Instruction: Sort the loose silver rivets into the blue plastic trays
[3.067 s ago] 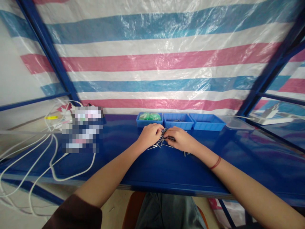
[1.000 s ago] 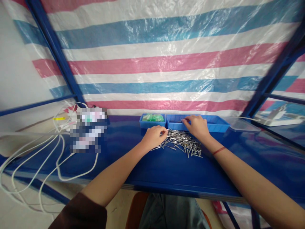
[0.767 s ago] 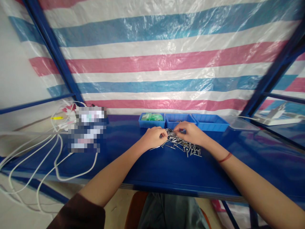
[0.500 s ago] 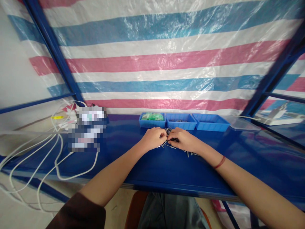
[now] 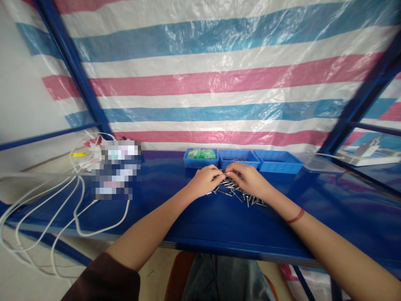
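Observation:
A loose pile of thin, shiny metal blind rivets (image 5: 231,184) lies on the blue tabletop under and between my hands. At the pile's left side, my left hand (image 5: 206,180) is closed, thumb against curled fingers, with rivets partly showing in its grip. My right hand (image 5: 246,177) meets it from the right, its thumb and fingertips pinched around a rivet close to the left fingertips. The fingers hide most of what they hold. Some rivets stick out toward me below the right palm.
Behind the hands stand three blue bins: the left bin (image 5: 201,164) holds green packets, the middle bin (image 5: 239,164) some metal pieces, the right bin (image 5: 278,166) shows nothing inside. White cables (image 5: 82,209) hang at left. Blue posts (image 5: 67,62) frame a striped sheet (image 5: 200,90).
My right hand has lifted slightly and shifted right, its fingers now straighter in a pinch. More of the rivet pile shows between and below my hands. The left hand has barely moved.

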Demonstrator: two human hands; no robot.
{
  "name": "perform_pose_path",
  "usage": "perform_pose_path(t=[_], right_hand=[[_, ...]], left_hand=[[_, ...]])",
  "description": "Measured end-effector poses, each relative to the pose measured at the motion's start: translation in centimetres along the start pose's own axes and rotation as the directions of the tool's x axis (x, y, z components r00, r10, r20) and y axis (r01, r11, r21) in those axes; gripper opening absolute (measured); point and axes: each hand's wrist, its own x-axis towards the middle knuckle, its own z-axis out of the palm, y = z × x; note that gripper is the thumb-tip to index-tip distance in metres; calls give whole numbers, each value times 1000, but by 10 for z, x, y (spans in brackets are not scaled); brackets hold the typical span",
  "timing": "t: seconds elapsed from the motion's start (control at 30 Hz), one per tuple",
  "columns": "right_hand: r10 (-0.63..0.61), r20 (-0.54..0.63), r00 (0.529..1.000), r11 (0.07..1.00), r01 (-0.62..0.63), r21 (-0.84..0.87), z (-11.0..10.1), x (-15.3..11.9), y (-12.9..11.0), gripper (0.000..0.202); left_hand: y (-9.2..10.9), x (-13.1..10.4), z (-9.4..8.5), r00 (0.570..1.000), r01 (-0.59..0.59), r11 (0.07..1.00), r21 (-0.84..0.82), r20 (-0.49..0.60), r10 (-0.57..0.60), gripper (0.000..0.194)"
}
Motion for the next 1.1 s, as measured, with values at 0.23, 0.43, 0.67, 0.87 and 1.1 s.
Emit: perform_pose_path(t=[0.23, 0.43, 0.67, 0.87, 1.1], right_hand=[[67, -89, 994, 979, -48, 196, -3, 2, -4, 12], [281, -179, 943, 893, -189, 409, 4, 3, -4, 26], [178, -171, 969, 949, -123, 292, 3, 3, -13, 20], [61, -206, 977, 987, -28, 159, -6, 2, -18, 13], [30, -131, 991, 997, -20, 80, -10, 3, -6, 19]], left_hand=[[3, 3, 3, 996, -27, 980, -195, -92, 9, 21], [6, 4, 2, 993, -22, 965, -262, -120, -10, 16], [10, 4, 2, 991, 42, 954, -295, -109, -77, 12], [11, 5, -1, 978, 43, 944, -326, -182, -107, 13], [8, 6, -1, 957, 67, 952, -298, -252, -146, 16]])
